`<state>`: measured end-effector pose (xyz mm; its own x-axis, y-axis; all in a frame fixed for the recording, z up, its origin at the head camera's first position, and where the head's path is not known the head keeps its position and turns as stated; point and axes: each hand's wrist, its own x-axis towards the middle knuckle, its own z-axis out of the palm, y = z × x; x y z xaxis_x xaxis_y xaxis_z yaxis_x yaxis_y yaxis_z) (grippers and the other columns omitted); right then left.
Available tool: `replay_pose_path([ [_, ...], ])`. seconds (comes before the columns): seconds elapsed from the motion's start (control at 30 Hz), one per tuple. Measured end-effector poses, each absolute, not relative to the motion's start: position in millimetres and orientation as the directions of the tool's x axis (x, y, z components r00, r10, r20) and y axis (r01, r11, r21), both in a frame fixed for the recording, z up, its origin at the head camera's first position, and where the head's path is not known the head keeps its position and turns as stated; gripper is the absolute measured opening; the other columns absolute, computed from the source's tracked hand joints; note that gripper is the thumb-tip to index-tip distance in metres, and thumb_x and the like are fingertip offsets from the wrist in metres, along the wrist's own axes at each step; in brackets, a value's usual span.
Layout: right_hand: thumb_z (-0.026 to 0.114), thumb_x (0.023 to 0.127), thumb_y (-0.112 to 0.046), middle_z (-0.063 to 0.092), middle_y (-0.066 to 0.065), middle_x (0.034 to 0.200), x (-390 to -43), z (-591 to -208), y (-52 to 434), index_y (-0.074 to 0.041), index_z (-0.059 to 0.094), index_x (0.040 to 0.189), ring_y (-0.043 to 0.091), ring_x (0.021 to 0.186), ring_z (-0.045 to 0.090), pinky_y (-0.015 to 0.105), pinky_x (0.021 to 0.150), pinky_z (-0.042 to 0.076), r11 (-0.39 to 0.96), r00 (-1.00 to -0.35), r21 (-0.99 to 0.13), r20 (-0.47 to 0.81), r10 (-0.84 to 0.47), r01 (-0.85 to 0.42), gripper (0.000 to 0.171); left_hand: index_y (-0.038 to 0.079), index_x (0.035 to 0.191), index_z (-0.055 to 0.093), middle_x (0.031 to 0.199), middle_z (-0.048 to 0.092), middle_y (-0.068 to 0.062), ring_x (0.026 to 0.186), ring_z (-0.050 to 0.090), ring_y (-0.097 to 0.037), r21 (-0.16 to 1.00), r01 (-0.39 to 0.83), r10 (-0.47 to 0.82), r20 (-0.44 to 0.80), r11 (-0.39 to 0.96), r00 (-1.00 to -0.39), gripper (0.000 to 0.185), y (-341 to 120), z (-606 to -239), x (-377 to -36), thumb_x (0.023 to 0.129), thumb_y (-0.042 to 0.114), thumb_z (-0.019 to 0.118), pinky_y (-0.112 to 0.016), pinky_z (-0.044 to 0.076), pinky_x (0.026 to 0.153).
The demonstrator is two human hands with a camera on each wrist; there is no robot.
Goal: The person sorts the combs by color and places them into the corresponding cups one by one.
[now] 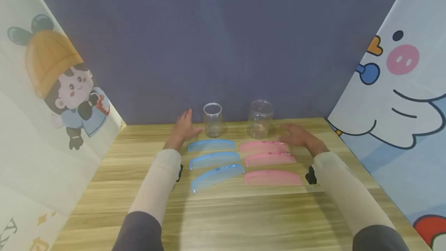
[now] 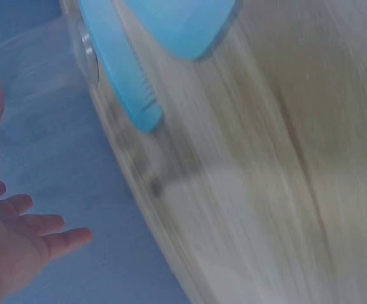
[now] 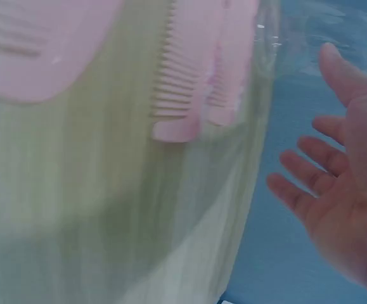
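Note:
My left hand (image 1: 184, 128) is beside the left clear cup (image 1: 213, 124), fingers spread and holding nothing. In the left wrist view the same hand (image 2: 18, 247) has its fingers extended near that cup (image 2: 44, 60). To the right of the other clear cup (image 1: 260, 121), my right hand (image 1: 296, 134) holds nothing; its fingers look straight in the right wrist view (image 3: 335, 171). Between the arms lie three blue combs (image 1: 214, 160) in a left column and three pink combs (image 1: 270, 159) in a right column. Both cups stand upright behind the combs.
The wood-grain table (image 1: 223, 220) ends at a dark blue-grey back panel (image 1: 223, 42). Light side panels with cartoon prints, a child in an orange hat (image 1: 57, 63) and a white figure (image 1: 379, 115), flank it. A black wrist strap (image 1: 311, 175) shows at the right wrist.

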<state>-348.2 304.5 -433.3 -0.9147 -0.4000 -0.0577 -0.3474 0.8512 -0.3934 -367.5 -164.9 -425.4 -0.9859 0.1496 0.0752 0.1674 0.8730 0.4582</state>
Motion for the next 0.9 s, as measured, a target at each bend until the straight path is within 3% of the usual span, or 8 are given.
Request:
replay_pose_path([
  [0.17, 0.068, 0.097, -0.030, 0.049, 0.037, 0.144, -336.4, -447.5, 310.5, 0.013, 0.045, 0.144, 0.054, 0.124, 0.056, 0.062, 0.103, 0.049, 0.813, -0.900, -0.440, -0.028, -0.436, -0.380, 0.068, 0.001, 0.163, 0.003, 0.169, 0.011, -0.025, 0.155, 0.018, -0.045, 0.539, 0.165, 0.153, 0.067, 0.826, -0.986, 0.111, -155.6, -429.4, -368.0, 0.091, 0.053, 0.070, -0.058, 0.019, 0.127],
  [0.2, 0.069, 0.096, -0.029, 0.055, 0.038, 0.136, -334.0, -449.9, 311.5, 0.014, 0.050, 0.139, 0.052, 0.120, 0.060, 0.061, 0.100, 0.052, 0.807, -0.898, -0.453, -0.030, -0.440, -0.380, 0.064, 0.000, 0.162, 0.003, 0.169, 0.011, -0.025, 0.156, 0.018, -0.044, 0.554, 0.162, 0.152, 0.065, 0.816, -0.986, 0.111, -153.4, -430.0, -368.2, 0.091, 0.052, 0.071, -0.056, 0.019, 0.127],
  [0.4, 0.078, 0.089, -0.026, 0.063, 0.023, 0.103, -319.8, -465.4, 316.8, 0.011, 0.057, 0.132, 0.037, 0.101, 0.063, 0.054, 0.090, 0.055, 0.811, -0.899, -0.437, -0.014, -0.438, -0.388, 0.061, -0.001, 0.162, 0.002, 0.169, 0.011, -0.026, 0.156, 0.017, -0.044, 0.656, 0.115, 0.119, 0.039, 0.746, -0.992, 0.116, -141.3, -433.5, -367.8, 0.088, 0.050, 0.075, -0.055, 0.017, 0.128],
  [0.6, 0.086, 0.081, -0.035, 0.067, 0.014, 0.110, -310.7, -483.3, 323.9, 0.004, 0.062, 0.133, 0.027, 0.099, 0.063, 0.048, 0.089, 0.057, 0.823, -0.908, -0.422, 0.003, -0.418, -0.380, 0.068, -0.002, 0.162, 0.002, 0.168, 0.011, -0.027, 0.155, 0.017, -0.045, 0.726, 0.078, 0.070, 0.041, 0.683, -0.997, 0.117, -131.1, -440.1, -370.7, 0.087, 0.049, 0.076, -0.055, 0.017, 0.128],
  [0.9, 0.086, 0.080, -0.034, 0.066, 0.009, 0.100, -304.9, -490.1, 329.2, -0.001, 0.070, 0.114, 0.017, 0.089, 0.057, 0.037, 0.079, 0.053, 0.794, -0.894, -0.438, 0.055, -0.445, -0.422, 0.050, 0.000, 0.162, -0.002, 0.169, 0.005, -0.026, 0.156, 0.014, -0.044, 0.787, 0.051, 0.025, 0.046, 0.614, -0.999, 0.119, -114.8, -445.7, -375.8, 0.087, 0.046, 0.078, -0.055, 0.015, 0.128],
])
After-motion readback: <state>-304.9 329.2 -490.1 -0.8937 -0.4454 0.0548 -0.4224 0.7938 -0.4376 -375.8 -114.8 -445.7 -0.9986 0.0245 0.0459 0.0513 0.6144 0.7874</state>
